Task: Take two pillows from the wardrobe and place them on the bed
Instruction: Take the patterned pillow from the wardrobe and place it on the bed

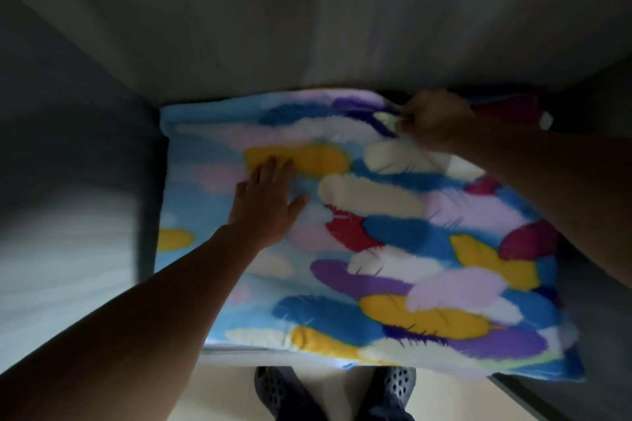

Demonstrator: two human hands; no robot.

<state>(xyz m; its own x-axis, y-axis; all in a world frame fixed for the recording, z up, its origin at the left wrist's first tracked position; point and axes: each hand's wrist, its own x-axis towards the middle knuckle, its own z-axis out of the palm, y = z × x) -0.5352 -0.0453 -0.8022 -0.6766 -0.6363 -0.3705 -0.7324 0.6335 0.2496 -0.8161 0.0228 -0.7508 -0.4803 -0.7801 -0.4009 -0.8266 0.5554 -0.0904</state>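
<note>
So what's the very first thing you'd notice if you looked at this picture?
The bright pillow jumps out first, covered in blue, yellow, purple and red feather shapes, filling the middle of a dim, blurry scene. Next come the two bare arms reaching over it: the left hand lies flat and open on top, and the right hand pinches the far edge. At the bottom, dark shoes with holes peek out from under the pillow.

A single wide-angle view is given, taken from the person's head and aimed steeply downward at close range. The pillow (359, 232) fills the centre and lower right of the frame, and the feet (335, 393) are seen at the bottom edge.
</note>
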